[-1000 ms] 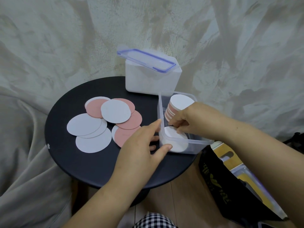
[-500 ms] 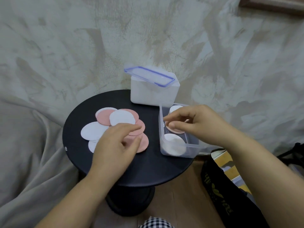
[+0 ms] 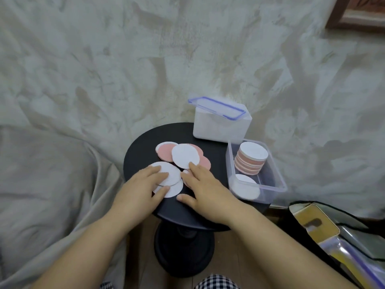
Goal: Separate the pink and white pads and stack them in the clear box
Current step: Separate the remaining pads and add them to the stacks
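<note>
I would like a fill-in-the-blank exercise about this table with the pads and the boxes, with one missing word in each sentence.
The loose pads lie on a round ____ table.
The top pad of the stack in the clear box is ____.
The lid on the white container has a ____ rim.
The left hand and the right hand both rest on the loose pads, outside the clear ____.

Missing words: black; white; blue; box.
</note>
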`<act>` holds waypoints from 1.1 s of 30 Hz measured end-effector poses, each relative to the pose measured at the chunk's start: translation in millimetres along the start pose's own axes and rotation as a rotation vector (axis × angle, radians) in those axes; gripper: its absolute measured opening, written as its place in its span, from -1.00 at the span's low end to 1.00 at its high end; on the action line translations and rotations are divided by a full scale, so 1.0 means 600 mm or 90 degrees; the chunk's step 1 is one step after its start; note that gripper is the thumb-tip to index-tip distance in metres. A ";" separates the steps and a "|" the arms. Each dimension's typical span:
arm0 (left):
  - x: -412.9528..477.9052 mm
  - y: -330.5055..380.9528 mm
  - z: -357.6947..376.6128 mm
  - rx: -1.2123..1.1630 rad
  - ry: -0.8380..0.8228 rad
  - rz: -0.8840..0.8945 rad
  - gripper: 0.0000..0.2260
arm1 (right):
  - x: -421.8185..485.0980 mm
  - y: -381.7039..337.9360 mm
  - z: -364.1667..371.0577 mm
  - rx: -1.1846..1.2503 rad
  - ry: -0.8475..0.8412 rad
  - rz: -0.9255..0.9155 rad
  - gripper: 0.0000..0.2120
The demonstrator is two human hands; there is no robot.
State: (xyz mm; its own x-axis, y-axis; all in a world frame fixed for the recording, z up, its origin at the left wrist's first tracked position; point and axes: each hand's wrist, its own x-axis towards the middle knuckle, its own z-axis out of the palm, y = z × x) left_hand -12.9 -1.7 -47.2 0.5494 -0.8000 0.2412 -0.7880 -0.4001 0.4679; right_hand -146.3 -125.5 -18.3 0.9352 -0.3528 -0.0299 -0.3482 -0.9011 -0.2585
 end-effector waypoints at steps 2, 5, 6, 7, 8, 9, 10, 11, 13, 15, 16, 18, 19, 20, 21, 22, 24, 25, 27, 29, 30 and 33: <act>-0.008 0.003 0.002 -0.033 0.022 0.020 -0.74 | -0.006 0.004 0.005 0.013 0.050 -0.008 -0.49; -0.015 0.003 0.006 -0.042 0.057 0.041 -0.75 | -0.009 0.009 0.002 0.047 0.115 -0.011 -0.54; -0.017 0.004 0.004 -0.043 0.067 0.044 -0.70 | -0.008 0.010 0.002 0.052 0.131 -0.008 -0.54; -0.018 0.007 0.001 -0.049 0.078 0.049 -0.65 | -0.004 0.009 0.002 0.060 0.145 -0.005 -0.53; -0.020 0.010 -0.002 -0.056 0.089 0.052 -0.59 | 0.001 0.007 0.001 0.071 0.157 -0.001 -0.52; -0.021 0.012 -0.006 -0.066 0.098 0.049 -0.54 | 0.008 0.005 0.001 0.084 0.164 0.005 -0.51; -0.022 0.014 -0.010 -0.077 0.106 0.040 -0.51 | 0.016 0.003 0.000 0.094 0.166 0.013 -0.50; -0.022 0.015 -0.014 -0.084 0.112 0.031 -0.49 | 0.024 0.002 -0.002 0.096 0.164 0.022 -0.48; -0.020 0.013 -0.021 -0.094 0.122 0.020 -0.49 | 0.037 0.001 -0.004 0.089 0.148 0.039 -0.46; -0.019 0.008 -0.028 -0.097 0.125 0.011 -0.58 | 0.045 0.002 -0.003 0.092 0.130 0.047 -0.45; -0.018 0.005 -0.030 -0.096 0.127 0.008 -0.67 | 0.047 0.004 -0.001 0.099 0.126 0.048 -0.45; -0.018 0.002 -0.030 -0.103 0.135 0.006 -0.83 | 0.048 0.007 0.003 0.112 0.138 0.053 -0.47; -0.019 0.001 -0.029 -0.111 0.142 0.004 -0.86 | 0.049 0.009 0.004 0.116 0.152 0.054 -0.50; -0.019 0.000 -0.028 -0.118 0.154 -0.001 -0.86 | 0.049 0.011 0.004 0.121 0.167 0.055 -0.55; -0.020 0.000 -0.027 -0.127 0.170 -0.007 -0.86 | 0.049 0.012 0.003 0.131 0.185 0.060 -0.59; -0.020 0.000 -0.027 -0.138 0.190 -0.014 -0.86 | 0.049 0.013 0.002 0.146 0.203 0.068 -0.64; -0.019 0.001 -0.032 -0.163 0.231 -0.041 -0.85 | 0.050 0.011 -0.002 0.174 0.243 0.078 -0.71; -0.018 0.001 -0.036 -0.173 0.248 -0.057 -0.84 | 0.051 0.009 -0.004 0.181 0.271 0.070 -0.74; -0.017 0.002 -0.044 -0.192 0.273 -0.085 -0.83 | 0.050 0.002 -0.007 0.194 0.342 0.030 -0.81; -0.017 0.005 -0.049 -0.247 0.285 -0.104 -0.85 | 0.042 -0.009 -0.011 0.211 0.406 -0.011 -0.87; -0.018 0.008 -0.049 -0.299 0.285 -0.113 -0.85 | 0.037 -0.014 -0.015 0.229 0.423 -0.026 -0.90; -0.026 0.021 -0.045 -0.510 0.246 -0.150 -0.79 | 0.020 -0.034 -0.025 0.364 0.386 -0.020 -0.93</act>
State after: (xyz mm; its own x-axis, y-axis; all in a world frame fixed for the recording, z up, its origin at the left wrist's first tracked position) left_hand -23.8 17.9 -22.3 0.8397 -0.4742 0.2646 -0.2953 0.0101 0.9553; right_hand -128.7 -115.3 1.0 0.6901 -0.5518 0.4682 -0.0836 -0.7034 -0.7058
